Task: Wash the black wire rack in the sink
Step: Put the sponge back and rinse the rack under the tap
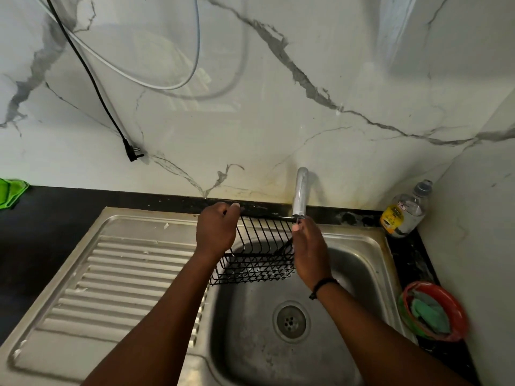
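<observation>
I held the black wire rack point(259, 254) over the steel sink point(359, 274), up at the back of the basin under the tap point(300, 193). My left hand point(216, 232) had its grip curled round the rack's top rail at the left end. My right hand point(308, 253) lay along the rack's right side with the fingers pointing up to the rail near the spout; I could not tell whether that grip was closed on the wire. On the dark bench point(33, 218), a clear bottle point(405, 211) stood in the right corner, and a red bowl point(434, 312) with green cloth sat nearer.
</observation>
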